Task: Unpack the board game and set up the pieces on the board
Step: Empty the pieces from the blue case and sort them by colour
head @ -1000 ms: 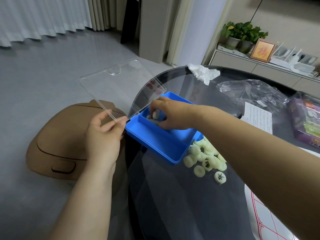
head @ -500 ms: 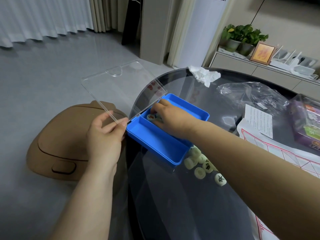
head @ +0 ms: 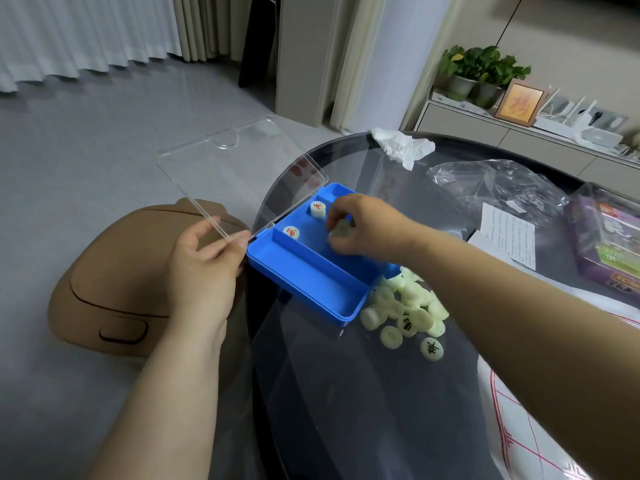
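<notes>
Table (head: pixel 346 410): dark round glass, right of frame; grey floor (head: pixel 86 150) left.
Blue box (head: pixel 311 285): centre frame, at the table's left rim.
Left hand (head: pixel 204 271): pinches clear lid (head: pixel 239 168).
Right hand (head: pixel 370 226): pinches a piece (head: pixel 341 228) over the box.
Pile (head: pixel 405 306): just right of the box.

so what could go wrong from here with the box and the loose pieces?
1. The blue box sits at the rim of the glass table, and the left hand holds only its clear lid. A tug could tip it off with the two red-marked pieces inside.
2. The right hand pinches a piece, and its forearm crosses above the loose pile. Pulling back low could scatter pieces across the slick glass.
</notes>
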Demonstrator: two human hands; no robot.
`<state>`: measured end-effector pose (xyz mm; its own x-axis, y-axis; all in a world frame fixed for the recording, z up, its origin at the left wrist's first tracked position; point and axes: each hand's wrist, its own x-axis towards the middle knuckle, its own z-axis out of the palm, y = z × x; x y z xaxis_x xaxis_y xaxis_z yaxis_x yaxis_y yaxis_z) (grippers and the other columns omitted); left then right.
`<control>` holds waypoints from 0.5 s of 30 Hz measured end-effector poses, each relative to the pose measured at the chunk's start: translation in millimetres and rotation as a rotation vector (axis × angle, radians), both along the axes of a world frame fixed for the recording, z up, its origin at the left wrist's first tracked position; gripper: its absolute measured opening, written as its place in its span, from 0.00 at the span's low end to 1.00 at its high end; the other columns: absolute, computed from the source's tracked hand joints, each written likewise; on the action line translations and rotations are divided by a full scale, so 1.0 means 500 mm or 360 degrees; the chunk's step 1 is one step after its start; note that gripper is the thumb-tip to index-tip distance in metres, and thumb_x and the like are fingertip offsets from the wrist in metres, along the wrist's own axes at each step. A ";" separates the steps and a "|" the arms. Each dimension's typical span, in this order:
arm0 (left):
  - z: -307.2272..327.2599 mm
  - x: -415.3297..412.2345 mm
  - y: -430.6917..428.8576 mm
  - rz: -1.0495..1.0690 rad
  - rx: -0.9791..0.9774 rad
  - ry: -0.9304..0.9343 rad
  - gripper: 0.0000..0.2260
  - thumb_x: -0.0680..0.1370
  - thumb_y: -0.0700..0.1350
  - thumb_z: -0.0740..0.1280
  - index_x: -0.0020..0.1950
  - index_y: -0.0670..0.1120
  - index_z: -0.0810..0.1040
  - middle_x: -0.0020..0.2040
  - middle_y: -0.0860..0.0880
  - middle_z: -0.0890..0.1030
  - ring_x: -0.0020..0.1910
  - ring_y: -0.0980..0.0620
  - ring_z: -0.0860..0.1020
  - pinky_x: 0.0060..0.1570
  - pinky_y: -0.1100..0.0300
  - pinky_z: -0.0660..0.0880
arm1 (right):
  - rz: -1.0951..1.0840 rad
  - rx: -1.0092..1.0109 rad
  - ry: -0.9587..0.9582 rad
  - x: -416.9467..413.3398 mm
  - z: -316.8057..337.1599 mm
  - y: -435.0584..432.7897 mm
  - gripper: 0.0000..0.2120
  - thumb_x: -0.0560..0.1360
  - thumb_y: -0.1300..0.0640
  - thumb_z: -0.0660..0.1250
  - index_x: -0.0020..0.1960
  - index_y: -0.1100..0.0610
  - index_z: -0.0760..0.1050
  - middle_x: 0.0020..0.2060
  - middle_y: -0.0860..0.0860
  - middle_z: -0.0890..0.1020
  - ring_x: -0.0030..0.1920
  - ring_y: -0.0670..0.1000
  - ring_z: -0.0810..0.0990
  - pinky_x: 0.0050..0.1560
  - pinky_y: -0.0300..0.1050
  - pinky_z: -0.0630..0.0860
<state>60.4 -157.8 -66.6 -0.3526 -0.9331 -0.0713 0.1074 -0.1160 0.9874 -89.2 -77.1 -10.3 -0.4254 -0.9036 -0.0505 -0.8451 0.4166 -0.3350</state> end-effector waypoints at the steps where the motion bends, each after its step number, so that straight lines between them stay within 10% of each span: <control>1: 0.000 -0.001 0.000 0.0001 0.0001 -0.0003 0.14 0.75 0.37 0.64 0.57 0.51 0.69 0.42 0.52 0.80 0.46 0.59 0.78 0.40 0.69 0.72 | -0.0038 -0.0031 -0.0030 -0.003 0.012 0.016 0.06 0.72 0.61 0.64 0.49 0.56 0.75 0.32 0.43 0.69 0.31 0.43 0.69 0.30 0.29 0.65; 7: -0.006 -0.004 -0.003 0.0035 0.0023 -0.0005 0.16 0.75 0.38 0.65 0.62 0.48 0.69 0.49 0.48 0.79 0.48 0.56 0.78 0.41 0.67 0.72 | -0.0067 0.0111 -0.0198 -0.009 0.073 0.125 0.12 0.71 0.62 0.66 0.36 0.47 0.69 0.21 0.38 0.75 0.22 0.37 0.71 0.24 0.26 0.66; 15: -0.009 -0.004 0.001 0.0059 -0.0012 -0.0018 0.18 0.75 0.39 0.66 0.64 0.48 0.69 0.53 0.47 0.79 0.52 0.54 0.78 0.44 0.65 0.72 | -0.0052 0.0254 0.0001 -0.004 0.056 0.188 0.06 0.72 0.56 0.68 0.48 0.51 0.74 0.34 0.37 0.69 0.33 0.37 0.69 0.34 0.22 0.66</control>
<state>58.5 -157.1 -71.2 -0.3172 -0.9459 -0.0682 0.1003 -0.1049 0.9894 -91.1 17.0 17.5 -0.4544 -0.8699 -0.1920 -0.8304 0.4916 -0.2622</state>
